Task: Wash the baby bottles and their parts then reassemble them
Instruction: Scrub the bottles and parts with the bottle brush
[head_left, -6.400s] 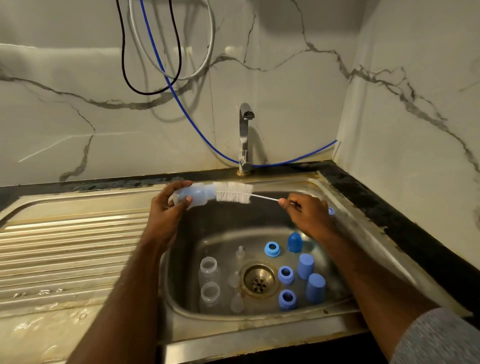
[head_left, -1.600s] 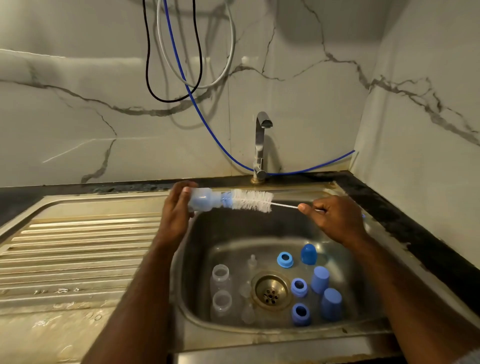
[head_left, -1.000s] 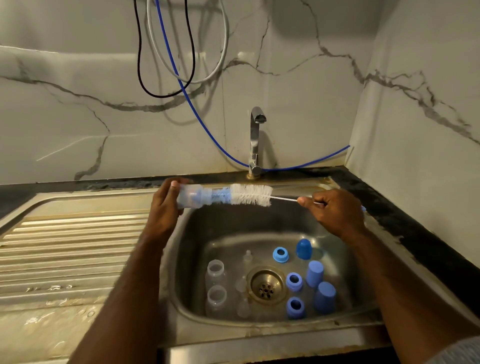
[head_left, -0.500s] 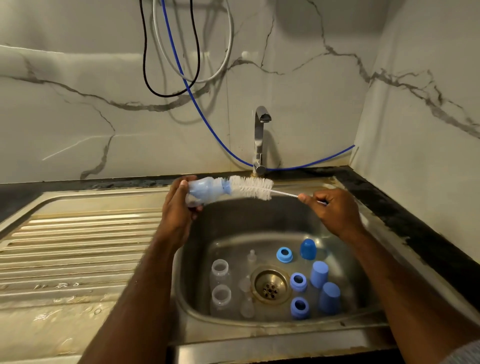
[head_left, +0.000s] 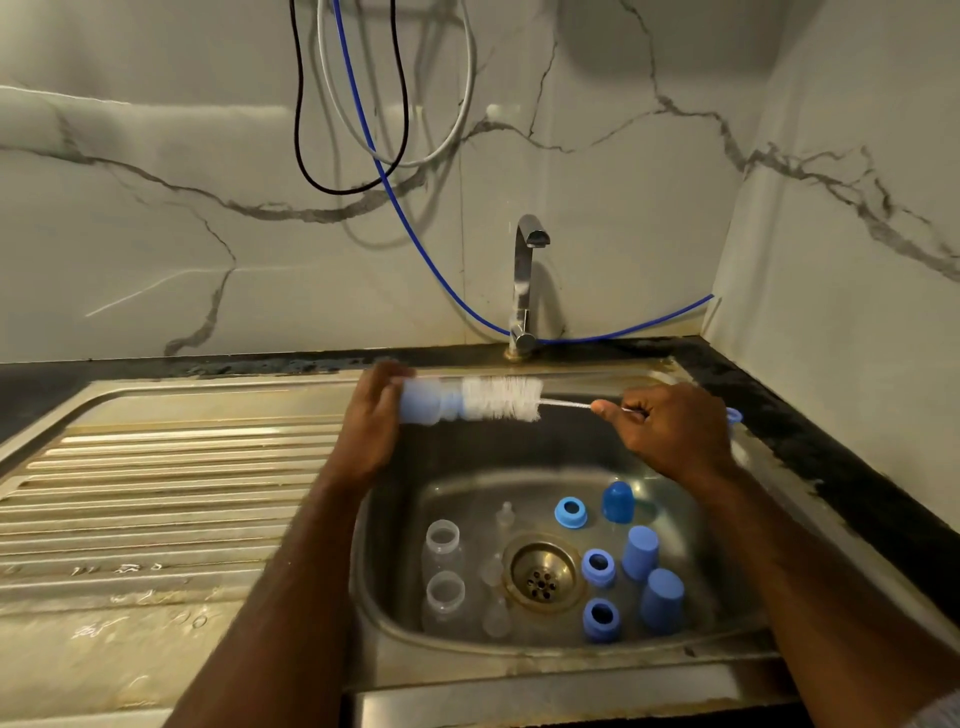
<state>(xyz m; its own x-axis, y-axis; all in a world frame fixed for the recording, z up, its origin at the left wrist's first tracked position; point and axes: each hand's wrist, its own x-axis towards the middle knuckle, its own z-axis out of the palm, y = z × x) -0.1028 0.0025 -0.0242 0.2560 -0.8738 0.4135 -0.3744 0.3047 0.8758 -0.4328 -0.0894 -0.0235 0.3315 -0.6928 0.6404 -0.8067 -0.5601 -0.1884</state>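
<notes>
The left hand (head_left: 371, 423) grips a baby bottle (head_left: 428, 408) held sideways above the sink's (head_left: 691, 644) back-left corner, fingers wrapped behind its base, mouth pointing right. The right hand (head_left: 672, 434) pinches the wire stem of a bottle brush (head_left: 501, 399) near the back-right rim; the white bristles sit mostly outside the bottle's mouth, and how far the tip reaches in is hard to make out. A blue handle end (head_left: 733, 415) peeks out behind the right hand, the rest covered.

On the basin floor, two clear bottles (head_left: 442, 540) stand open end up left of the drain (head_left: 542, 576), with three clear teats (head_left: 505, 514) between them and the drain, faint against the steel. Right of the drain lie three blue collar rings (head_left: 571, 513) and three blue caps (head_left: 618, 501). The tap (head_left: 524, 280) stands at the back edge. A grey sleeve (head_left: 943, 712) is cut off at the lower right corner.
</notes>
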